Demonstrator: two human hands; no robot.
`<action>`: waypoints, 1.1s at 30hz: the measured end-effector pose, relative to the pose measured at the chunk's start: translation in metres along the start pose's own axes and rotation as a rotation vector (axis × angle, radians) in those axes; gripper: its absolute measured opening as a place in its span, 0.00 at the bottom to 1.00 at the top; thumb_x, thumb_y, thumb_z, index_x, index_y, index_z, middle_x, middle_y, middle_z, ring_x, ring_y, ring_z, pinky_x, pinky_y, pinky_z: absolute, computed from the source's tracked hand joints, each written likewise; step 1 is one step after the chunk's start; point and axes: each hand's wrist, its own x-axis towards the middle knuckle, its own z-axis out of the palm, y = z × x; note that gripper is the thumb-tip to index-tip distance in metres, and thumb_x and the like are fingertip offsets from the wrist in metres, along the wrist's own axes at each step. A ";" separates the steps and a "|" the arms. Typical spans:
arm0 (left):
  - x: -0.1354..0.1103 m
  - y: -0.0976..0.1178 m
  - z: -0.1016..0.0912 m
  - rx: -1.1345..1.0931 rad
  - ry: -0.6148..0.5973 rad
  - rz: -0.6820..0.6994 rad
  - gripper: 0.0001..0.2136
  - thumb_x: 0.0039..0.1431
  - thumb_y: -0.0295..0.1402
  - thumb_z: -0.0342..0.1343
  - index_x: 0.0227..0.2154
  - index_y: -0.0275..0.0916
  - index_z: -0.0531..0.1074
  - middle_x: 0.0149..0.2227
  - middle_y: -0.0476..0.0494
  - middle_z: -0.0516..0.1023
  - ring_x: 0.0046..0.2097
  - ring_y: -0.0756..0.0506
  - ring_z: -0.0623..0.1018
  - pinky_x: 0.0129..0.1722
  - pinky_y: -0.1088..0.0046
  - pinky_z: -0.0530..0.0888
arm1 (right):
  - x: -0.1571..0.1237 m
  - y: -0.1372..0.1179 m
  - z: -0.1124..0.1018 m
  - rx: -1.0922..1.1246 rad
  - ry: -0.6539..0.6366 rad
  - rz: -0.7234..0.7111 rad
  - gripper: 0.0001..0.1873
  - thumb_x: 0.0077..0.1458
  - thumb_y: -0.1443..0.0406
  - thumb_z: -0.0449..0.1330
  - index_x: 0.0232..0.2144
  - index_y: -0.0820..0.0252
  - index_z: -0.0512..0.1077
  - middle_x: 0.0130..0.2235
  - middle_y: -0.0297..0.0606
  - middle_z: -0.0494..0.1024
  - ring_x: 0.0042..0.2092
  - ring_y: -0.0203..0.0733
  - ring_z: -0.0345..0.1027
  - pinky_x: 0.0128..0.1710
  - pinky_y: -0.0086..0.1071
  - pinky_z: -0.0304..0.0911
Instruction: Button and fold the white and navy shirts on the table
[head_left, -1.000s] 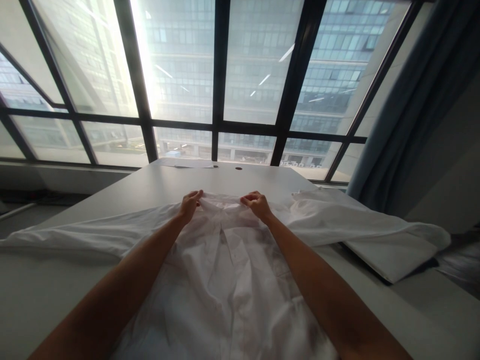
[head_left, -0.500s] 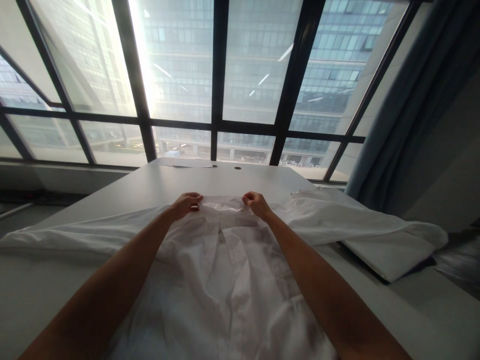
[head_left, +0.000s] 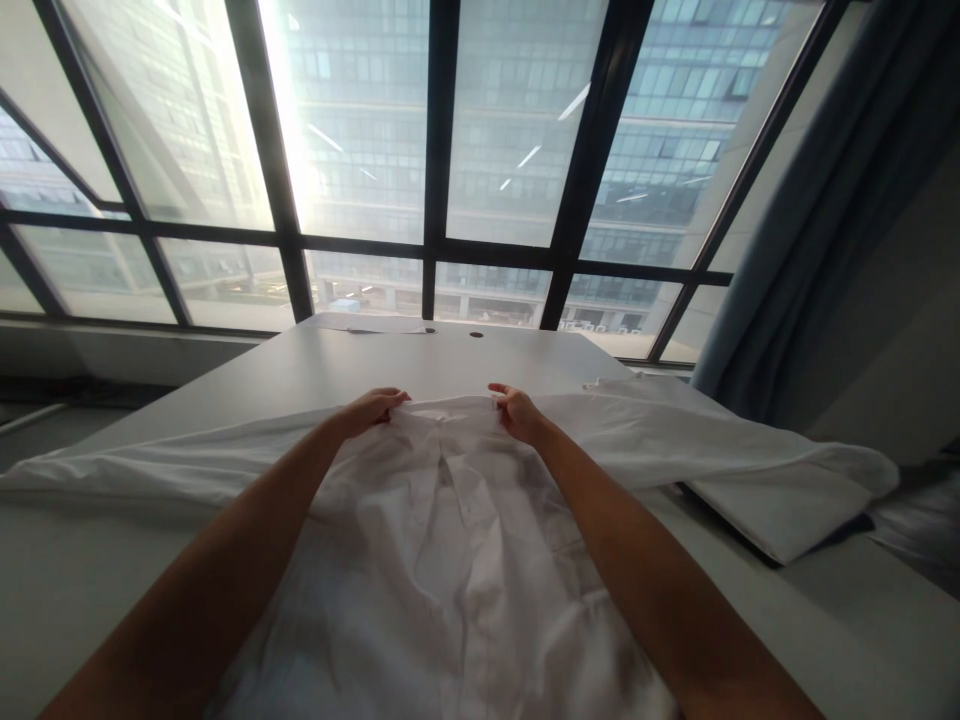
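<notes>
A white long-sleeved shirt (head_left: pixel 480 560) lies spread front up, its button placket running down the middle and its sleeves stretched out to both sides. At the left end of the collar, my left hand (head_left: pixel 373 408) is closed on the fabric. My right hand (head_left: pixel 516 410) is at the collar's right end, its index finger stretched out and the fingers apart, touching or just beside the cloth. The collar (head_left: pixel 450 408) lies low and flat between the two hands. My fingertips are small, so fine contact is hard to see.
The white table (head_left: pixel 360 362) reaches to the large windows, with a flat white sheet (head_left: pixel 375 322) and round holes at its far end. A flat, dark-edged object (head_left: pixel 772 520) lies under the right sleeve. A blue-grey curtain (head_left: pixel 810 230) hangs at right.
The collar, held up by both hands before, now lies flatter. My right hand has loosened its pinch and extended its index finger. My left fingers have flattened slightly.
</notes>
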 end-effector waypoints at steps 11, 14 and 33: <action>-0.002 0.014 -0.003 0.691 0.135 0.264 0.19 0.37 0.47 0.68 0.27 0.35 0.78 0.25 0.47 0.74 0.27 0.50 0.71 0.27 0.75 0.67 | 0.007 0.001 -0.003 0.146 0.097 -0.158 0.16 0.34 0.69 0.65 0.30 0.59 0.68 0.23 0.27 0.70 0.25 0.31 0.61 0.25 0.26 0.55; 0.000 0.018 0.000 0.941 0.124 0.355 0.13 0.42 0.42 0.65 0.26 0.36 0.79 0.24 0.47 0.76 0.28 0.49 0.72 0.30 0.75 0.67 | 0.006 0.000 -0.004 0.183 0.058 -0.161 0.18 0.33 0.69 0.66 0.32 0.58 0.69 0.26 0.28 0.72 0.29 0.34 0.66 0.30 0.28 0.60; -0.015 0.030 0.001 -0.264 -0.061 -0.078 0.21 0.41 0.30 0.73 0.40 0.35 0.74 0.32 0.46 0.76 0.32 0.49 0.78 0.36 0.69 0.77 | -0.001 -0.005 -0.015 -0.296 0.005 -0.224 0.13 0.37 0.74 0.57 0.30 0.58 0.69 0.28 0.32 0.73 0.31 0.39 0.68 0.37 0.36 0.66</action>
